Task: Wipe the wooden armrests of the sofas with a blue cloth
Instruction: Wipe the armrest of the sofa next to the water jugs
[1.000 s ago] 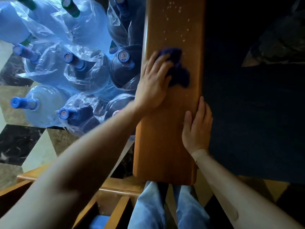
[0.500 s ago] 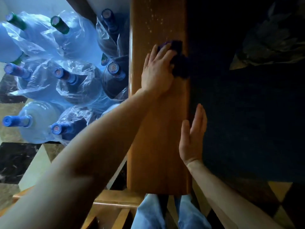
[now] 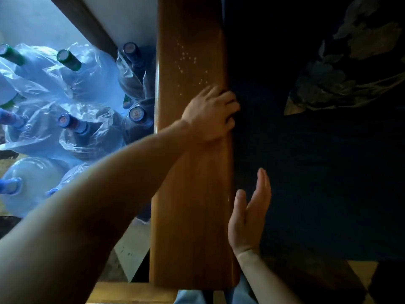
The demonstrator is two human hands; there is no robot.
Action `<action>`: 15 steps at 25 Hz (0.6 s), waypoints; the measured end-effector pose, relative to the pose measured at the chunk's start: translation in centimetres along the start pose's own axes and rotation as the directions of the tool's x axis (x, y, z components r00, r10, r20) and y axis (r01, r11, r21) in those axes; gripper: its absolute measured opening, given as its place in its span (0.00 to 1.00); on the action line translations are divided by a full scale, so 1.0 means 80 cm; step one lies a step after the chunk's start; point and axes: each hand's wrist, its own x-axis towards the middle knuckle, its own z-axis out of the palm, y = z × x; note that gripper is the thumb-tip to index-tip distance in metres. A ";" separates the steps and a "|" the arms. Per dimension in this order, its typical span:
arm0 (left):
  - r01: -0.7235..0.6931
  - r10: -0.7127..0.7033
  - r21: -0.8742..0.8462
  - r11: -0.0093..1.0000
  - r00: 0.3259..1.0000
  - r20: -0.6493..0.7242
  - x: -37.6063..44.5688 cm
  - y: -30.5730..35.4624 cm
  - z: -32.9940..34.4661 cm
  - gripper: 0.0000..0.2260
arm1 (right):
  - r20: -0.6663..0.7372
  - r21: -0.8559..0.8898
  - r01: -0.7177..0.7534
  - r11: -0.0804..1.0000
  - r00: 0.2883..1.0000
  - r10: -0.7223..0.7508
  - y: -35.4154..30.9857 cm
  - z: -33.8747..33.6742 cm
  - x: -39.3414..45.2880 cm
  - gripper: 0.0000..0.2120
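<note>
Wooden armrest (image 3: 192, 194) is only partly wiped: pale specks (image 3: 186, 60) remain beyond the left hand (image 3: 210, 113), whose curled grip presumably covers the unseen cloth. Right hand (image 3: 249, 216) is flat, empty.

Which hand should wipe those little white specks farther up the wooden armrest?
Probably the left hand. It rests on the armrest at its sofa-side edge, just below the specks. The right hand is open and flat beside the armrest, nearer the person and farther from them.
</note>
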 end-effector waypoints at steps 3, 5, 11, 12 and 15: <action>0.126 -0.122 0.042 0.991 0.987 -0.103 0.010 -0.022 0.016 0.19 | -0.020 -0.072 0.118 0.990 0.993 -0.120 0.001 0.005 0.038 0.27; -0.023 0.023 -0.001 1.000 0.998 -0.057 -0.117 0.045 0.043 0.18 | -0.121 -0.127 0.059 0.990 0.990 -0.075 -0.012 0.015 0.081 0.25; 0.110 -0.121 -0.162 0.981 0.991 -0.061 -0.269 0.034 0.044 0.18 | 0.348 -0.444 0.451 0.774 0.883 -0.315 -0.057 0.091 0.132 0.23; 0.216 -0.246 -0.199 0.956 0.959 -0.141 -0.216 0.001 0.035 0.19 | 0.373 -0.484 0.464 0.742 0.877 -0.304 -0.056 0.093 0.131 0.23; 0.394 -0.442 -0.244 0.886 0.877 -0.187 -0.025 -0.116 0.003 0.19 | 0.377 -0.598 0.470 0.650 0.880 -0.290 -0.052 0.097 0.130 0.23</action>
